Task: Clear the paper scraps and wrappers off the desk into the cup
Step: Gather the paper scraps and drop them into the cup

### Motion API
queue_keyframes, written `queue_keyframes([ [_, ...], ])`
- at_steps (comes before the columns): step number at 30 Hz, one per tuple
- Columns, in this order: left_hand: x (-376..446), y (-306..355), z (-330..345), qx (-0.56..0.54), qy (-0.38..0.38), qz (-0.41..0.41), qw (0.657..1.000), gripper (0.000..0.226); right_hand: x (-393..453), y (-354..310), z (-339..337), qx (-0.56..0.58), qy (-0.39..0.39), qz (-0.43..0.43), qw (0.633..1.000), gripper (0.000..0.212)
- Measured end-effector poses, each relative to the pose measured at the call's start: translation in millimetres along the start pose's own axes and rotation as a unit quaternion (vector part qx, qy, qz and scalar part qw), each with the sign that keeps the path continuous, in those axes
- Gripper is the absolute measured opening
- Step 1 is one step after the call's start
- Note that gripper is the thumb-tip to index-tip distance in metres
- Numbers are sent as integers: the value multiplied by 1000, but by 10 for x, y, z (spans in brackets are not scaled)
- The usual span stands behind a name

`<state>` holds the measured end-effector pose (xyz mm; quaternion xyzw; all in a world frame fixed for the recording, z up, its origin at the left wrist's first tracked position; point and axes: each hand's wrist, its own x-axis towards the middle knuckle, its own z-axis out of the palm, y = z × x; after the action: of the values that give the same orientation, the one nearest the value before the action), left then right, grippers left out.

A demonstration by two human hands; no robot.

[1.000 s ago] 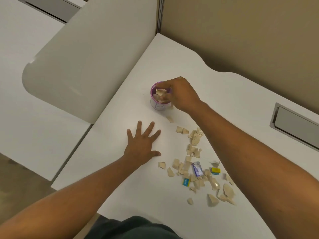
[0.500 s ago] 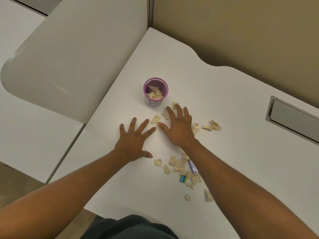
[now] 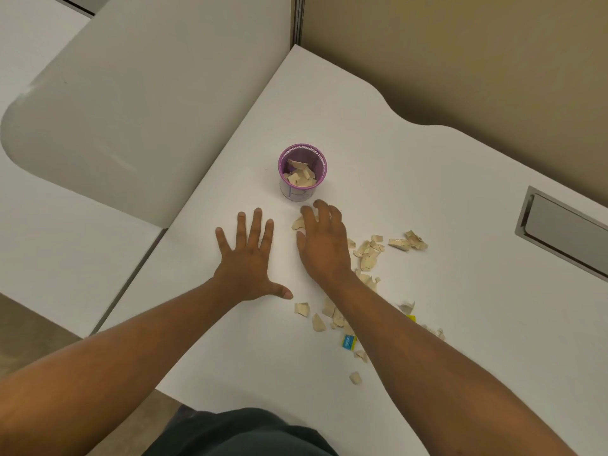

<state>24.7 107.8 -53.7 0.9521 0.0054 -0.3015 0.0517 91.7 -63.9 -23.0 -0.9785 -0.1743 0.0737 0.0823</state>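
Observation:
A purple mesh cup (image 3: 285,161) stands on the white desk (image 3: 427,179) with beige paper scraps inside it. Just in front of the cup, my right hand (image 3: 324,245) hovers palm down with its fingers curled over a scrap (image 3: 297,223). My left hand (image 3: 248,260) lies flat on the desk, fingers spread, holding nothing. More beige scraps (image 3: 368,255) are strewn to the right of my right hand and under my forearm. A blue and yellow wrapper (image 3: 348,342) lies near the front; another yellow piece (image 3: 411,318) shows beside my forearm.
A metal cable hatch (image 3: 566,230) is set into the desk at the right. A tan partition wall (image 3: 460,54) runs along the back. A grey rounded panel (image 3: 125,103) borders the desk on the left, with another white surface (image 3: 49,245) beyond.
My right hand left the cup rim, came down onto the desk in front of the cup, and now curls its fingers over a scrap. The left hand has stayed flat.

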Motion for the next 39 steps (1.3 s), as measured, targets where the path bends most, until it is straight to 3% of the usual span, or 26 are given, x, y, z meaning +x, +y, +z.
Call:
queue_keyframes([
  [5,55,21,-26,-18,-43,-4,999,163,-79,112,95,-23,-68,-94,993,43],
  [8,87,25,-62,-34,-62,-10,997,160,-136,360,46,-39,-82,-85,992,39],
  [12,107,9,-68,-47,-77,-14,996,159,-343,691,-120,-30,-42,-41,998,31],
  [16,119,18,-83,-28,-83,-34,996,160,-506,853,-216,-13,-155,4,988,63],
  [18,116,39,-105,-22,-93,-40,995,161,-562,879,-209,-6,-182,0,983,68],
  [22,90,84,-189,-10,-121,-45,992,162,-686,801,-113,9,-118,-5,993,54],
  [25,63,116,-230,-7,-131,-43,990,162,-697,731,-62,54,-115,36,991,39],
  [28,48,128,-243,-4,-132,-43,990,162,-634,712,-35,47,-76,-3,996,30],
  [31,46,130,-233,-3,-128,-40,991,162,-559,625,-141,133,-48,15,990,26],
  [35,54,118,-211,-8,-124,-36,992,163,-323,397,-532,314,33,125,941,23],
  [39,75,114,-209,0,-122,-41,992,162,132,97,-1002,325,133,32,936,19],
])
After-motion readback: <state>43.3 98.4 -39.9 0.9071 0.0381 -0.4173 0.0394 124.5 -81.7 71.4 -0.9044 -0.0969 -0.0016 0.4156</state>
